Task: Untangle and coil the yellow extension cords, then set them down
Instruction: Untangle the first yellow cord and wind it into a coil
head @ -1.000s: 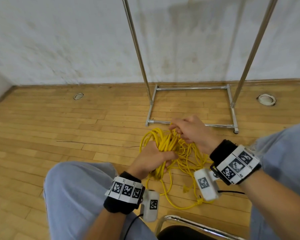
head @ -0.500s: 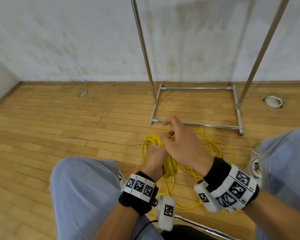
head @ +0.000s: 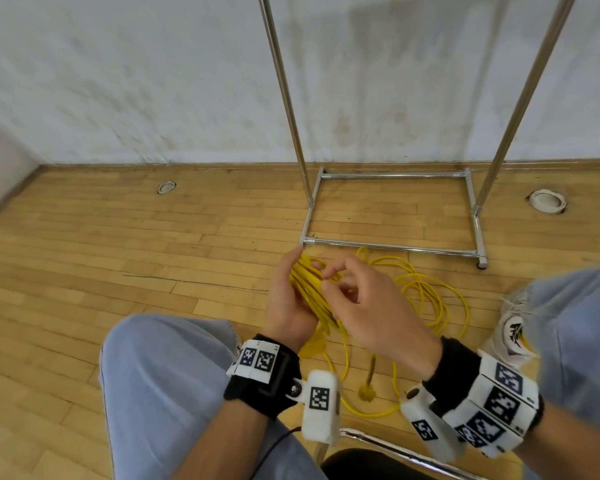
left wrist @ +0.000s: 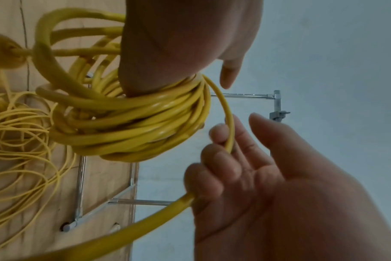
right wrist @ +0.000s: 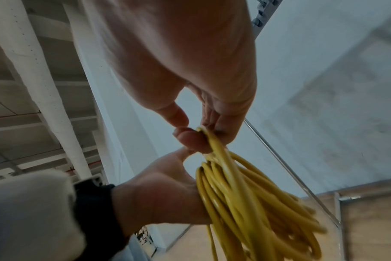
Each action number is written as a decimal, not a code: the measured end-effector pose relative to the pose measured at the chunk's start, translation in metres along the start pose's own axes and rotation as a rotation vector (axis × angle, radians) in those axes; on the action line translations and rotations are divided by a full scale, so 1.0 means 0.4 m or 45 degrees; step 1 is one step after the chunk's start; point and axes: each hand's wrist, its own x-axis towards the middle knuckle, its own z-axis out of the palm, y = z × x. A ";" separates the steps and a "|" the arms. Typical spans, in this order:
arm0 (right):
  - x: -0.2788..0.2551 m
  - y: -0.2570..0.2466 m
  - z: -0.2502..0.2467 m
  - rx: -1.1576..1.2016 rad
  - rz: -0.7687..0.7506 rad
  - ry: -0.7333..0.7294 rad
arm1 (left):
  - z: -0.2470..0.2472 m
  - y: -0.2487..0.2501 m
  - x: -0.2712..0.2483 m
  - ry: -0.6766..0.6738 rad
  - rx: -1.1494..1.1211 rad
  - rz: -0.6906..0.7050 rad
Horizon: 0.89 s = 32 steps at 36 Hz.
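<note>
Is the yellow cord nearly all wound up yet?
Partly. A thick coil is already gathered and held in the left hand. The right hand is pinching one strand onto it now. Loose cord and a plug lie on the floor, and nothing is set down.

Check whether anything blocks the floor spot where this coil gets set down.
Loose yellow cord still sprawls on the wooden floor under the hands, trailing from the coil in the left hand. The metal rack base sits just beyond.
</note>
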 end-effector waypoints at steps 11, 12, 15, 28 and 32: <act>-0.024 0.130 -0.020 -0.067 -0.060 -0.333 | -0.047 0.126 0.001 0.001 -0.368 0.216; -0.020 0.143 -0.026 -0.076 -0.053 -0.362 | -0.051 0.137 -0.002 -0.016 -0.382 0.236; -0.009 0.178 -0.051 -0.049 -0.005 -0.442 | -0.052 0.157 -0.014 -0.080 -0.368 0.245; 0.025 0.313 -0.024 -0.330 0.195 -0.660 | -0.051 0.145 -0.027 -0.423 -0.119 0.171; 0.020 0.356 0.007 -0.432 0.125 -0.766 | -0.049 0.142 -0.036 -0.571 -0.077 0.081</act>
